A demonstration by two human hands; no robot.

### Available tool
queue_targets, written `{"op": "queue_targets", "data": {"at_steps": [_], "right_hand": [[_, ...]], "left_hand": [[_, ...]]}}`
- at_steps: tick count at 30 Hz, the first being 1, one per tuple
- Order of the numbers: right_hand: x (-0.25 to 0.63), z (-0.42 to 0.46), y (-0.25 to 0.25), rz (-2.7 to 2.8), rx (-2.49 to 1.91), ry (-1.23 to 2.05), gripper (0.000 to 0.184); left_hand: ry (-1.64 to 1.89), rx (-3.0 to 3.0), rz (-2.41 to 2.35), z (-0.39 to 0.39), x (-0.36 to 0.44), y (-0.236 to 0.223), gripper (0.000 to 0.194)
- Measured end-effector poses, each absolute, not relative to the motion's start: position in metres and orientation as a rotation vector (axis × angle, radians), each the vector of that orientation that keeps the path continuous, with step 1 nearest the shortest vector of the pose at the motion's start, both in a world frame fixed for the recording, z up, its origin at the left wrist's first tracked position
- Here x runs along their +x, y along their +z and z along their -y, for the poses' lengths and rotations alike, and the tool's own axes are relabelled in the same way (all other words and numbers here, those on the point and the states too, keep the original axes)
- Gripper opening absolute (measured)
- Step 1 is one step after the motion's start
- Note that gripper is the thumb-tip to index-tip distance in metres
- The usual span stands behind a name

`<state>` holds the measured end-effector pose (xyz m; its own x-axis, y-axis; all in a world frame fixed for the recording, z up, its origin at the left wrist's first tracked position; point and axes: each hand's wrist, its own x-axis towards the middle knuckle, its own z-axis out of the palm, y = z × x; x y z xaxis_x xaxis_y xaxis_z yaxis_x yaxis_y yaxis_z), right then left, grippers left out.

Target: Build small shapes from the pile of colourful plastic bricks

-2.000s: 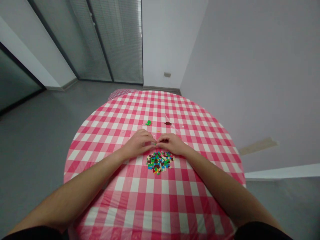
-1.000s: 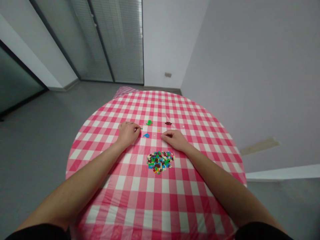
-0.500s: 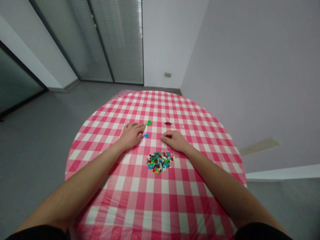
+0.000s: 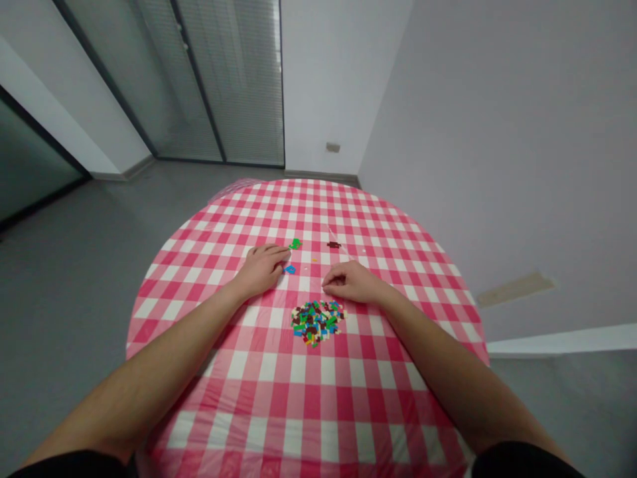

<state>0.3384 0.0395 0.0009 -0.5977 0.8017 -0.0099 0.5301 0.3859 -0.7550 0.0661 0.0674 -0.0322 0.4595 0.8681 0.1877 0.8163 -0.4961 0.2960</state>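
Heap of small plastic bricks [image 4: 317, 323] sits on the near half of the round bench [image 4: 149, 312], mixed green, blue, brown, white and yellow, over a pink-and-white gingham cloth [image 4: 298, 405]. Beyond the heap you have three small lots set apart: a green cluster [image 4: 295, 244], a blue piece [image 4: 289, 269] and a dark brown cluster [image 4: 334, 245]. A few tiny specks on the cloth are too small to identify.

Your left hand [image 4: 261, 270] lies palm down with the grip released and holds nothing that shows. Its tips end just beside the blue piece and near the green cluster, apparently without touching either. Your right hand [image 4: 348, 282] rests on the cloth between the heap and the dark brown cluster, closer to the heap, with the grip loosely curled. You cannot tell from this view whether it pinches anything small, as the curl hides the inside of the hand.

My read on the step: a gap between picks, with both hands down and neither on the heap. Any pick from here calls for fingertip work, since the bricks are small and lie flat. The blue piece sits close to your left hand, so a sideways drag of that hand could nudge it.
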Motion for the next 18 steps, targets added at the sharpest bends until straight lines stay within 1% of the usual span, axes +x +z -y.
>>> {"op": "queue_targets", "data": {"at_steps": [3, 5, 11, 18], "right_hand": [[0.347, -0.036, 0.011, 2.411, -1.138, 1.279, 0.017], [0.35, -0.034, 0.015, 2.504, -1.135, 1.324, 0.018], [0.345, -0.029, 0.021, 2.641, -1.217, 1.129, 0.015], [0.34, -0.024, 0.026, 2.714, -1.208, 0.957, 0.015]], "left_hand": [[0.438, 2.545, -1.468, -0.068, 0.066, -0.034, 0.044], [0.408, 2.55, -1.456, -0.068, 0.066, -0.034, 0.045], [0.363, 2.543, -1.471, -0.068, 0.066, -0.032, 0.046], [0.447, 2.513, -1.508, -0.071, 0.065, -0.035, 0.046]]}}
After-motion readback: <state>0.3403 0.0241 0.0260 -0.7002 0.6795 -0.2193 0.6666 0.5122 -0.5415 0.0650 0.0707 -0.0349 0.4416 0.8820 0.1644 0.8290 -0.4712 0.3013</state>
